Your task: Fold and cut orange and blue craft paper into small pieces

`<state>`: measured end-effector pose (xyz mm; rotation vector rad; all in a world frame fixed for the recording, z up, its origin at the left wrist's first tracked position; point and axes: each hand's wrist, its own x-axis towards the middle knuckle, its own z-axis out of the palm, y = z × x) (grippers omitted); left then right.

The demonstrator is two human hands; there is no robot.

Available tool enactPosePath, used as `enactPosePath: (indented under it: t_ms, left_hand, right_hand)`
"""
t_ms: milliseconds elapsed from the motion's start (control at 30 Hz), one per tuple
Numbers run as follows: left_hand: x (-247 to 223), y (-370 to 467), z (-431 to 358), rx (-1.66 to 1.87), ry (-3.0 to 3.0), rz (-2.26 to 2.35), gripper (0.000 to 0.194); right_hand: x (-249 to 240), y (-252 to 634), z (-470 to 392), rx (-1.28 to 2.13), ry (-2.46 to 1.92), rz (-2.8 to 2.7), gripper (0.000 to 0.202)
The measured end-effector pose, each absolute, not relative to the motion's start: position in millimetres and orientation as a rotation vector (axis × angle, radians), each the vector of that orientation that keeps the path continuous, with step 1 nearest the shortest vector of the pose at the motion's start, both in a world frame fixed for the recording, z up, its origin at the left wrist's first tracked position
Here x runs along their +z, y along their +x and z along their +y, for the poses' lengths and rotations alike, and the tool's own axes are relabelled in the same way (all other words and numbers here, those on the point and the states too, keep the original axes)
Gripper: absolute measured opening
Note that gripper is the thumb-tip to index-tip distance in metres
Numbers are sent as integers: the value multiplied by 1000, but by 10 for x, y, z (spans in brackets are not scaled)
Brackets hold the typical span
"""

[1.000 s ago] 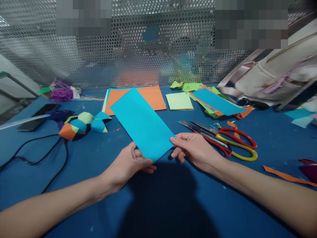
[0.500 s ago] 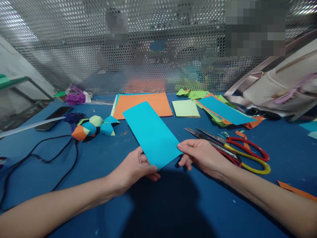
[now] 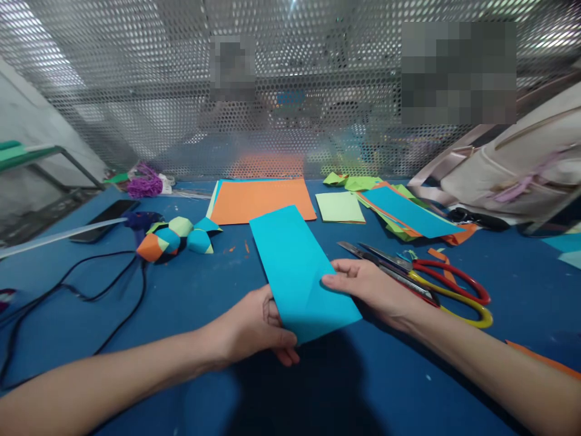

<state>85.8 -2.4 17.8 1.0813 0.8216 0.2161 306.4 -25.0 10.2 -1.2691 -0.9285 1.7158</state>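
A rectangular blue sheet of paper (image 3: 299,272) is held tilted above the blue table, its far end leaning left. My left hand (image 3: 261,327) pinches its lower left corner, thumb on top and fingers underneath. Along the right edge, my right hand (image 3: 363,284) grips the sheet with the thumb on its face; the other fingers are partly hidden behind it. Close to my right hand lie scissors (image 3: 474,281) with red and yellow handles, and a cutter knife (image 3: 403,275) beside them.
Behind the sheet lie an orange paper stack (image 3: 258,203) and light green squares (image 3: 339,207). Paper offcuts (image 3: 408,212) are at the right, near a pale bag (image 3: 512,157). On the left are folded paper pieces (image 3: 177,236), a glue gun (image 3: 138,221), its cable and a phone (image 3: 102,221).
The blue paper has moved toward me and slightly right. My right hand has shifted from the near right corner to farther up the right edge; my left hand keeps its corner.
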Motion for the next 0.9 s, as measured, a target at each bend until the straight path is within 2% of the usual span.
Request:
enactPosePath:
  t_ms: [100, 233, 467, 633, 700, 833, 900]
  left_hand:
    - [185, 859, -33, 177, 1085, 806, 67]
    - [178, 859, -47, 165, 1098, 827, 70]
    - [145, 858, -72, 92, 1110, 804, 54]
    - [157, 866, -77, 124, 1111, 821, 51]
    - [172, 868, -89, 123, 1091, 831, 51]
    - [221, 866, -137, 100, 1022, 859, 56]
    - [237, 865, -158, 70, 963, 873, 56]
  right_hand:
    - [94, 3016, -277, 1719, -1254, -912, 52]
    - [26, 2986, -276, 1613, -1254, -889, 43]
    - [-47, 3003, -246, 1445, -1368, -848, 48]
    - [-25, 2967, -281, 1374, -1376, -945, 47]
    - [-18, 2955, -311, 1231, -1453, -1137, 45]
    - [-75, 2985, -362, 709, -1673, -1632, 36]
    - [-120, 3020, -371, 405, -1751, -1871, 43]
